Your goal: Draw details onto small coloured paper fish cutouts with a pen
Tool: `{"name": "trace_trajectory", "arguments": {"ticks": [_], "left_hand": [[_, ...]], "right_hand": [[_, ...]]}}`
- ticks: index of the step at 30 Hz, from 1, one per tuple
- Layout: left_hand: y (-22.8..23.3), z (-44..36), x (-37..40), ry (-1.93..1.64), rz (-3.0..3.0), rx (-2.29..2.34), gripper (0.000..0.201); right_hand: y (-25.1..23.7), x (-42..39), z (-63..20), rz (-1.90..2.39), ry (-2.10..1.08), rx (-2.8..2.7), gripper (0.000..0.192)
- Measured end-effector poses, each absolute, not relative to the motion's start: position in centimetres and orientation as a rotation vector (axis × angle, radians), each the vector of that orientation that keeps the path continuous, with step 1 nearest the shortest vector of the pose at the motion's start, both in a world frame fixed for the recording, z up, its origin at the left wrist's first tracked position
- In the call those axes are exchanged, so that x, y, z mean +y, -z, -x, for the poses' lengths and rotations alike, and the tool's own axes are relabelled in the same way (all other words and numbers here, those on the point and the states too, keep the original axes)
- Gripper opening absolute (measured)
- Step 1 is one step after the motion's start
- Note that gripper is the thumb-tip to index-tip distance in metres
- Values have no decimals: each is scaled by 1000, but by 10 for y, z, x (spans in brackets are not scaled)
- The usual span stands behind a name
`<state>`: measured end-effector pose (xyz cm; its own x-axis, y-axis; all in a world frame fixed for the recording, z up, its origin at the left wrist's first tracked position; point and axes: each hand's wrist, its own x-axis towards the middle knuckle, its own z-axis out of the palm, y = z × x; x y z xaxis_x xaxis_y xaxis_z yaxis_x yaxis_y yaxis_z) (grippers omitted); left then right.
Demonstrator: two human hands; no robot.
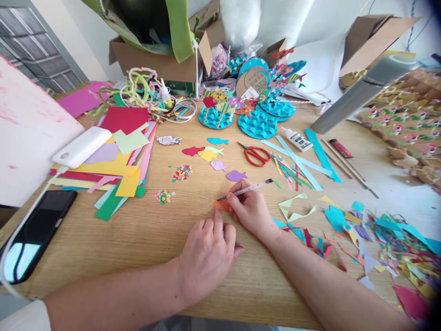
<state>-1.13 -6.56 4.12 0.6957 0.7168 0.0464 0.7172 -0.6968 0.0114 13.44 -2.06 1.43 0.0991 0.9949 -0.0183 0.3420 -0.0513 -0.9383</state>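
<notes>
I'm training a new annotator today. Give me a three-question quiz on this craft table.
1. True or false: the right hand holds a pen.
2. What does the left hand press to the table? A) scissors B) orange paper C) phone
3. What colour are the handles of the scissors?

Key: 1 true. 2 B, the orange paper, under a fingertip. 3 red.
</notes>
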Motion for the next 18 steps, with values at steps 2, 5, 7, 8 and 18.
{"name": "trace_trajectory", "arguments": {"ticks": [2, 5, 7, 8, 18], "left_hand": [[-42, 12, -64, 80, 2891, -1217, 28], [-44, 13, -61, 87, 2880, -1241, 28], [-44, 14, -59, 89, 2864, -1259, 28], [-45, 14, -58, 86, 2858, -1265, 28], [-44, 12, -57, 37, 2859, -1302, 26]], "right_hand": [[-13, -21, -135, 1542, -964, -1383, 10], [-12, -21, -135, 1543, -944, -1391, 10], [-12, -21, -135, 1538, -940, -1394, 10], [-12, -21, -135, 1535, -944, -1394, 11], [-13, -21, -135, 1528, -958, -1391, 11]]}}
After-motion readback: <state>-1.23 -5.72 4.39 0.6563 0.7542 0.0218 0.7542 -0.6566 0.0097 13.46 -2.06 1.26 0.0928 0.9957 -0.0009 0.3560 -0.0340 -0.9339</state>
